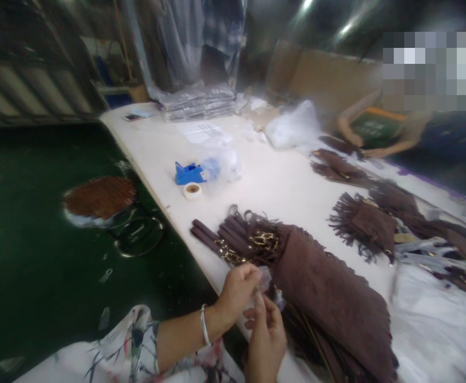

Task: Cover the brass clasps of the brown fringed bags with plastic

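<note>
My left hand [236, 290], with a silver bangle at the wrist, is closed in a pinch at the table's near edge. Between its fingers is a crumpled scrap of clear plastic [264, 277]. Just below it, my right hand [267, 330] is also closed, its thumb and fingertips meeting near the same plastic; what exactly they grip is hidden. Beside both hands lies a brown suede bag [329, 287] with scalloped edges. Brown straps [205, 232] with gold chains [267, 240] and fringe are heaped just beyond my hands.
On the white table [149, 154] stand a blue tape dispenser [188, 173] and a tape roll [192, 190]. More fringed brown bags [374, 226] and white plastic [436, 319] lie right. Across the table is a co-worker's hand [379, 152]. A round stool [101, 197] stands left.
</note>
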The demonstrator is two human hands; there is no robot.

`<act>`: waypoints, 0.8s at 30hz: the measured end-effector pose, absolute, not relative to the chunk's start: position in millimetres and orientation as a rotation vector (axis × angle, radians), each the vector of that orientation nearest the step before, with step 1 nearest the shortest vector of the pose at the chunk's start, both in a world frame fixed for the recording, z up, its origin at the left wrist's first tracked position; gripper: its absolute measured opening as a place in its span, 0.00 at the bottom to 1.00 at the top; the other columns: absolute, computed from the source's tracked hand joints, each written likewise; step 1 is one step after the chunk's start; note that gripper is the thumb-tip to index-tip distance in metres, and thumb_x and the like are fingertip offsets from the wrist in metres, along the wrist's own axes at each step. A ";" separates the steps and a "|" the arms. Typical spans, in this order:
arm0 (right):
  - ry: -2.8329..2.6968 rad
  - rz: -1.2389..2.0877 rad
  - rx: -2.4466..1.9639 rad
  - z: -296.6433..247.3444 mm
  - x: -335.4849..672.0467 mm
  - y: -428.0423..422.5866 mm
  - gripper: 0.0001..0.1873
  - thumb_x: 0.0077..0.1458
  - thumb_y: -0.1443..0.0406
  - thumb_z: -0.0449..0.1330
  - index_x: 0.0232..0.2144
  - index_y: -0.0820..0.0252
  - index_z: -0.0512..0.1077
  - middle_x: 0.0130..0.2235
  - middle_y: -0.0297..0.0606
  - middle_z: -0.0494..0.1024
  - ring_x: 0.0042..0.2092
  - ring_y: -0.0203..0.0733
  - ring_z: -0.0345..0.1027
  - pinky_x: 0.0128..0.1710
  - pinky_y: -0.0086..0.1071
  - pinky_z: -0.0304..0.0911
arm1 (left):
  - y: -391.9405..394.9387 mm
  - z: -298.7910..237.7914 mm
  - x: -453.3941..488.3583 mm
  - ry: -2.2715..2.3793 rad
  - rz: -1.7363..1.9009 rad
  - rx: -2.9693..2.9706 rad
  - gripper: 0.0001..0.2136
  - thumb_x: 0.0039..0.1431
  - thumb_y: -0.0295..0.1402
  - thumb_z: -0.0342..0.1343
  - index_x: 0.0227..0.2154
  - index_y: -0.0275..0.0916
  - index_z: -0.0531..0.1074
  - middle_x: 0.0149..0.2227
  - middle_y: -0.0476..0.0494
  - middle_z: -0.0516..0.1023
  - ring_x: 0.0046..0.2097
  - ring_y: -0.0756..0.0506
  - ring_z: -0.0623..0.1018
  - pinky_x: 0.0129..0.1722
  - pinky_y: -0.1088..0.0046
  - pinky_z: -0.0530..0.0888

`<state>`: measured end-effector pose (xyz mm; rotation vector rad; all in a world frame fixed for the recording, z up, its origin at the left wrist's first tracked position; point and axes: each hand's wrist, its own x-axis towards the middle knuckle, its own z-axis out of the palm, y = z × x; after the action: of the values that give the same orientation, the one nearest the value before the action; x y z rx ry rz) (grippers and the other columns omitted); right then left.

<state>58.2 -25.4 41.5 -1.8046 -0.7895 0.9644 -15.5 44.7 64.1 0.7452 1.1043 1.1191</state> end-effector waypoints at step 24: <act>-0.678 0.800 -1.766 47.6 42.2 -13.3 0.22 0.54 0.48 0.61 0.38 0.61 0.76 0.27 0.32 0.74 0.27 0.35 0.64 0.25 0.25 0.61 | 23.2 55.8 -47.8 1.081 1.094 0.606 0.09 0.53 0.34 0.61 0.33 0.35 0.71 0.31 0.45 0.74 0.32 0.48 0.74 0.33 0.75 0.68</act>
<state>42.2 -13.3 47.6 -1.7665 -0.6784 0.7998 -47.8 23.2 55.8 0.6055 1.0806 1.0939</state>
